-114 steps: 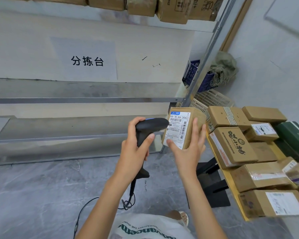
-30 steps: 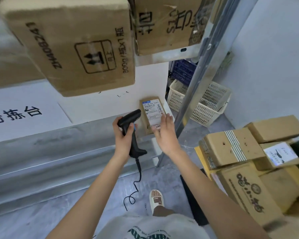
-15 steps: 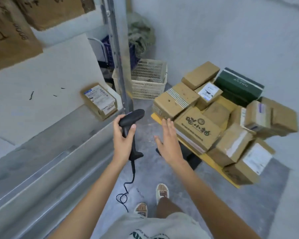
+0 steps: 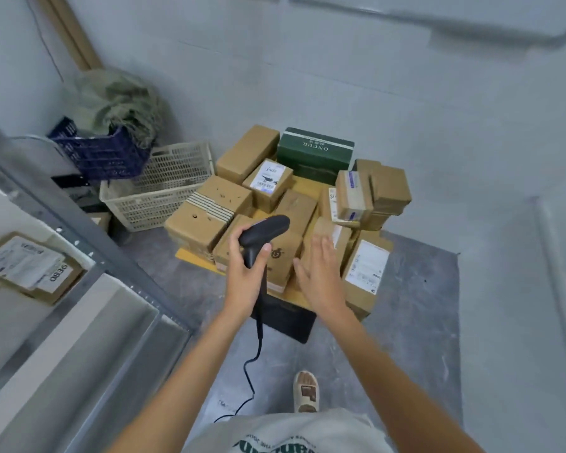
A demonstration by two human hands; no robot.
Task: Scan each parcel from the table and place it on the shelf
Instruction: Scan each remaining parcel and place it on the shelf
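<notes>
With the left hand (image 4: 245, 282) gripping the scanner (image 4: 262, 237) ready above the parcels (image 4: 275, 204) heaped on the surface (image 4: 193, 257), the right hand (image 4: 319, 276) reached empty, fingers spread, for the next one, left of which one labelled parcel (image 4: 30, 268) lay on the shelf (image 4: 89, 308).

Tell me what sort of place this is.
Probably a parcel sorting or storage room: labelled parcels piled on a low table, a handheld scanner in the left hand, and a metal shelf holding one labelled parcel.

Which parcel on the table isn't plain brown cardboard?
The dark green box at the far edge of the table, with a white stripe and ONCUR printed on top. All the other parcels there are brown cardboard.
</notes>
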